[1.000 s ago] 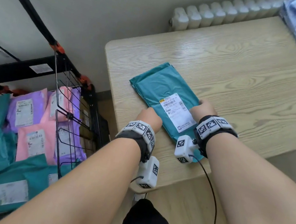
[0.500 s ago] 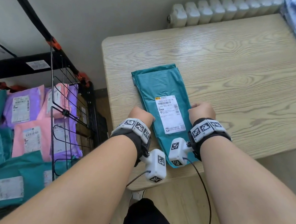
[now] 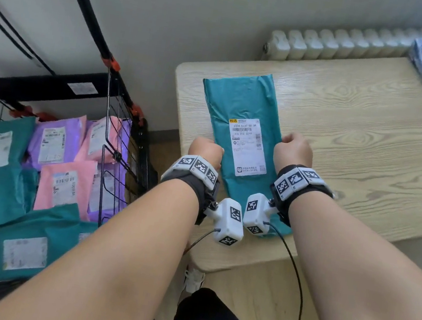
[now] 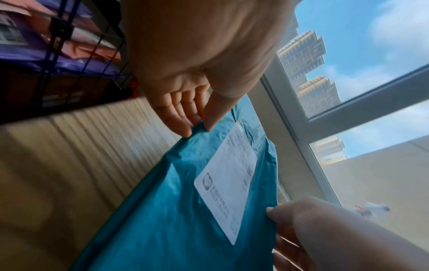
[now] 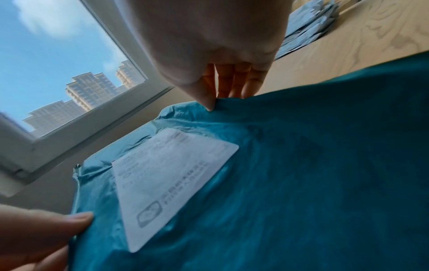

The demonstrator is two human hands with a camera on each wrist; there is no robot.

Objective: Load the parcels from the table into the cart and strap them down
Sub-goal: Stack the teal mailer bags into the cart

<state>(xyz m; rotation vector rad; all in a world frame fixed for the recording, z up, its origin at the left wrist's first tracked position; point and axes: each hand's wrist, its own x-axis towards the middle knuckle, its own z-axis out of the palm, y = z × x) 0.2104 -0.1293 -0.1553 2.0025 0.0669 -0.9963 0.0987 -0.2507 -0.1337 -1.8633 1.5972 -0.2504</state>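
From the head view, the teal parcel point(image 3: 240, 125) lies flat on the table point(image 3: 358, 144), the left hand point(image 3: 205, 149) and right hand point(image 3: 293, 150) at its 2 long edges; the cart point(image 3: 112, 144) waits left. In the left wrist view, thumb and fingers point(image 4: 176, 117) pinch the edge. In the right wrist view, the thumb presses the film against the fingers point(image 5: 234, 80). Best to lift level, both sides together, so the thin film does not tear.
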